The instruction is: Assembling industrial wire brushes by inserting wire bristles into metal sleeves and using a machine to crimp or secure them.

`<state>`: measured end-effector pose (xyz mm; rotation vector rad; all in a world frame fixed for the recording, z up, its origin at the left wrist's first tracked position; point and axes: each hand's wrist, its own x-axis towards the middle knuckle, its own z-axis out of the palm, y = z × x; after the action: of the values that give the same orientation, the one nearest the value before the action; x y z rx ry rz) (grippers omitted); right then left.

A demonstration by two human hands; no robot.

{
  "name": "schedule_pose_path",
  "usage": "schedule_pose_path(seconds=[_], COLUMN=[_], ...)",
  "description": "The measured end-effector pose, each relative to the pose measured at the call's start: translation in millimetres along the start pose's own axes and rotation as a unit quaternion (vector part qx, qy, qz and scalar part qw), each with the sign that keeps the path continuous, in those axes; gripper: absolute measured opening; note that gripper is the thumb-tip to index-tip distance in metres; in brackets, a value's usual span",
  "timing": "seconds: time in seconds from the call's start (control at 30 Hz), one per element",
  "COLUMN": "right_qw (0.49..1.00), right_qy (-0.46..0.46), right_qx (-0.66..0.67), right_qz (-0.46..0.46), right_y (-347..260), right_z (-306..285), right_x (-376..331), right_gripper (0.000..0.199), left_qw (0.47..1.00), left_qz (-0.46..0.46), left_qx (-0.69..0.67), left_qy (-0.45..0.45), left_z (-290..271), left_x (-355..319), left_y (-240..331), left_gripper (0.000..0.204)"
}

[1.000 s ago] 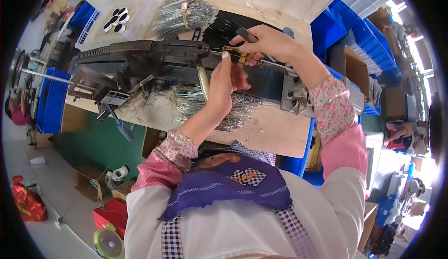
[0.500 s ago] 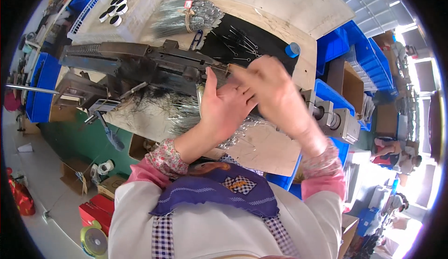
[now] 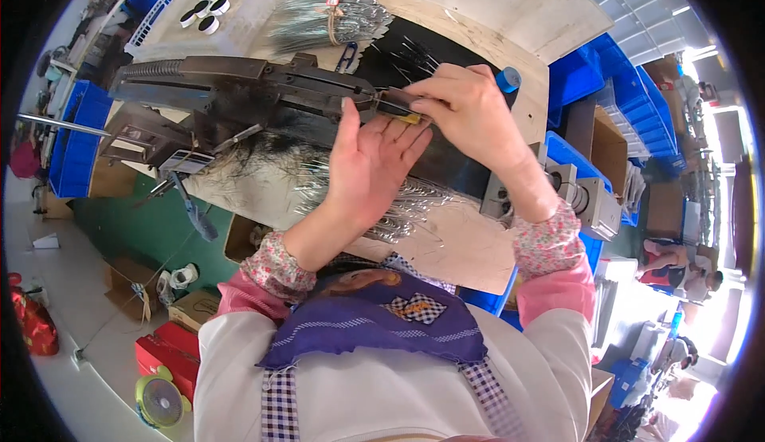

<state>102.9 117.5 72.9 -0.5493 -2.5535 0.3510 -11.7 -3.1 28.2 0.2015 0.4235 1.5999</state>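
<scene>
The person's left hand [image 3: 368, 163] is raised with the palm turned up toward the camera and the fingers held flat and together, their tips lying against the end of a dark metal machine [image 3: 239, 83] that stretches across the wooden workbench [image 3: 446, 243]. That hand is spread wide and grips nothing that can be seen; whether something thin lies between its fingertips and the machine cannot be told.

The right hand [image 3: 466, 107] is curled, knuckles up, just right of the left fingertips and touching them. It closes on a small tool with a yellow and black part [image 3: 405, 115] that pokes out from under the fingers toward the machine's end. Most of the tool is buried in the fist, so its kind and length stay unclear.

A heap of thin silvery metal pins [image 3: 398, 203] lies on the bench beneath the left wrist, partly hidden by the forearm. A tied bundle of similar pins [image 3: 327, 19] rests at the far side of the bench, behind the machine. A black mat [image 3: 446, 171] shows under and beyond both hands, mostly covered by them. A small blue round object [image 3: 508, 79] peeks out behind the right hand, half hidden. Blue bins [image 3: 629, 99] stand to the right, bent by the lens near the rim.
</scene>
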Motion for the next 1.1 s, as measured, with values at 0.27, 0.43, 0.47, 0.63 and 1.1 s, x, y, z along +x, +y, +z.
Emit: schedule_pose_path(seconds=[0.27, 0.43, 0.47, 0.63, 1.1], right_qw=[0.997, 0.993, 0.997, 0.999, 0.981], right_qy=[0.026, 0.027, 0.038, -0.009, -0.079], right_qx=[-0.059, -0.080, -0.058, 0.033, -0.179], right_qz=[-0.032, -0.082, -0.044, -0.014, -0.006], right_y=[-3, -27, -20, -25, -53], right_z=[-12, -1, 0, -7, -7], right_x=[-11, -10, -4, 1, -7], right_gripper=[0.012, 0.015, 0.015, 0.012, 0.027], left_qw=[0.999, 0.998, 0.998, 0.999, 0.991], left_qz=[0.024, -0.001, -0.002, 0.003, 0.021], left_qx=[-0.027, -0.054, -0.056, -0.049, -0.083], left_qy=[0.029, 0.025, 0.013, 0.001, -0.108], left_z=[-2, 1, 3, -8, -27], left_x=[5, -1, 0, -3, -1], left_y=[-5, -1, 1, 5, 4], left_gripper=[0.062, 0.063, 0.062, 0.060, 0.041])
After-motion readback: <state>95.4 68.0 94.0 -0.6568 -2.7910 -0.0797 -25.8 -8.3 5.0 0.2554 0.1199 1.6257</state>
